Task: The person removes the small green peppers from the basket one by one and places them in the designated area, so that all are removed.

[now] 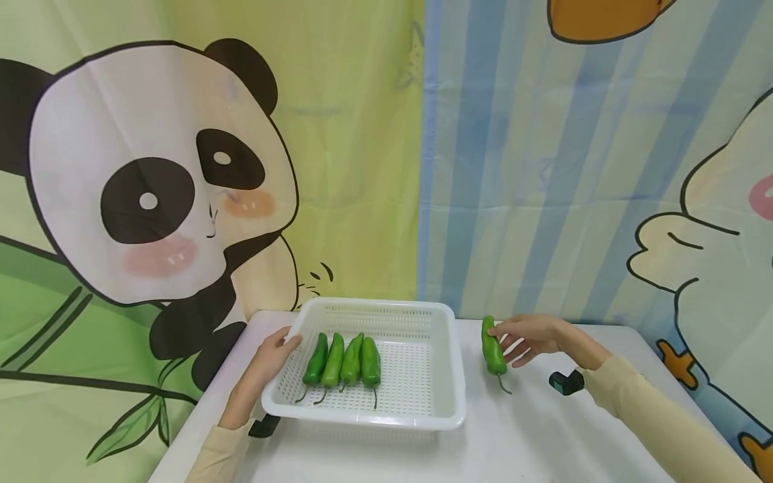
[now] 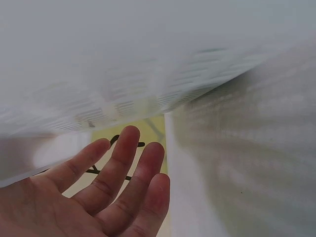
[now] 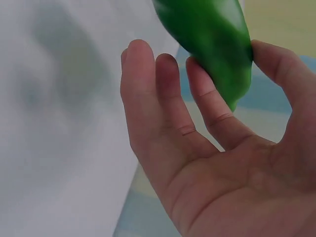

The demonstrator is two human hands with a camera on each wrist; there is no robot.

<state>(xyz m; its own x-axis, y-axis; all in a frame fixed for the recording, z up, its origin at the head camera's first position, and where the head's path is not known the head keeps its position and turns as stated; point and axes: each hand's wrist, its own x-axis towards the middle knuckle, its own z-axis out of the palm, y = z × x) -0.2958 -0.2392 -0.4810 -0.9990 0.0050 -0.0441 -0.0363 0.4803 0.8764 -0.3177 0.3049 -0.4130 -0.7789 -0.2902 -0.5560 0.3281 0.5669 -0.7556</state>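
A white perforated plastic basket [image 1: 410, 421] stands on the table with several green chili peppers [image 1: 353, 362] lying side by side in its left half. My left hand [image 1: 272, 355] holds the basket's left rim, the thumb over the edge. In the left wrist view, the other fingers [image 2: 126, 153] are loosely bent outside the basket wall; the thumb is hidden there. To the right of the basket, my right hand [image 1: 531, 335] pinches another green chili pepper [image 1: 492, 349] between thumb and index finger, stem downward. The right wrist view shows this pepper [image 3: 212, 39] above the other, loosely bent fingers.
The white table [image 1: 513, 443] runs back to a curtain [image 1: 362, 201] printed with a panda and striped panels. Black wrist-worn devices show at the left wrist [image 1: 264, 426] and the right wrist [image 1: 566, 382].
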